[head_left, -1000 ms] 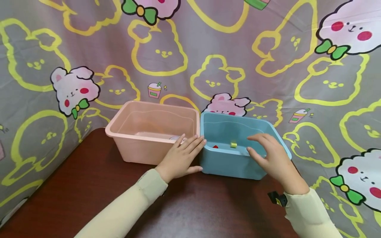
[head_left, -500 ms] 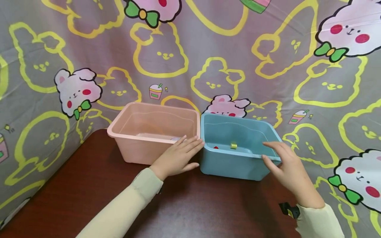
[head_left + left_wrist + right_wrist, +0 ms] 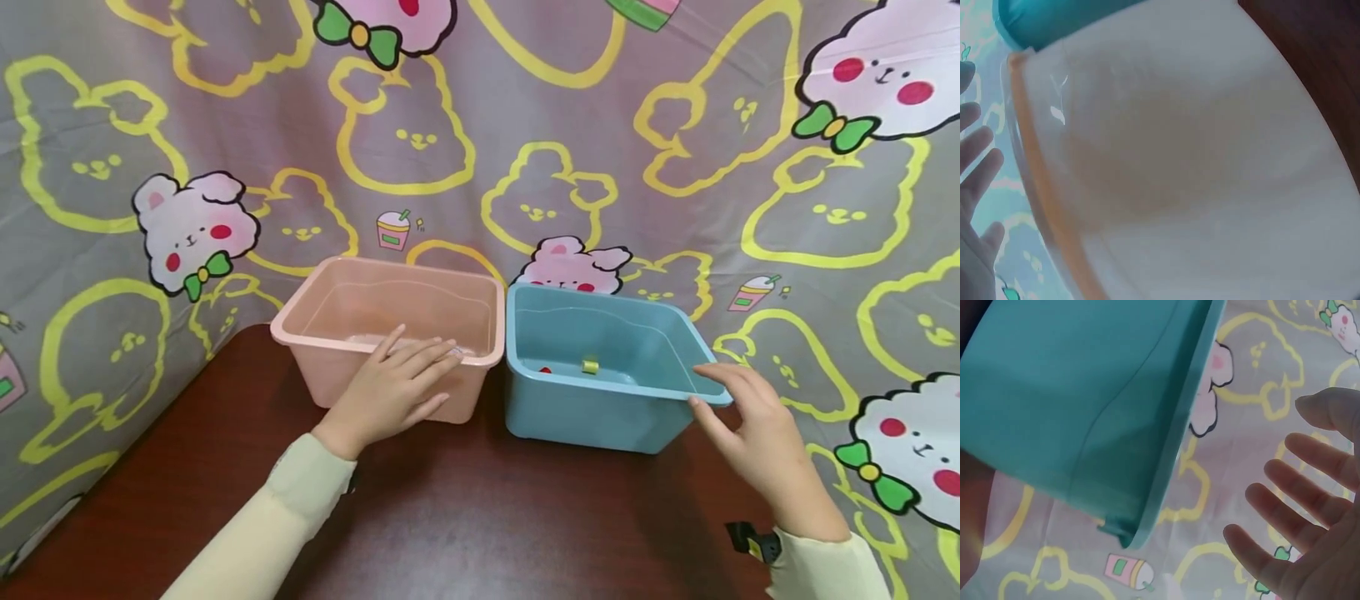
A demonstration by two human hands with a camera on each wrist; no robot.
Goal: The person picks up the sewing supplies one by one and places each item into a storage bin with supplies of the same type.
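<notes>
My left hand spreads its fingers over the front rim of the pink plastic bin, holding nothing. In the left wrist view, that hand shows straight, parted fingers beyond the rim. Near the front right corner of the blue bin, my right hand has its thumb and fingers apart. The right wrist view shows the hand with nothing in its grasp. Inside the blue bin lie a small yellow-green cylinder and a red piece, mostly hidden by the front wall.
Both bins stand side by side on a dark reddish-brown table. A grey curtain with yellow outlines and cartoon rabbits hangs close behind and at both sides. A dark wrist device sits by the right sleeve.
My left hand has shifted left, from the seam between the bins to the front of the pink one. My right hand has moved right, from over the blue bin to its front right corner.
</notes>
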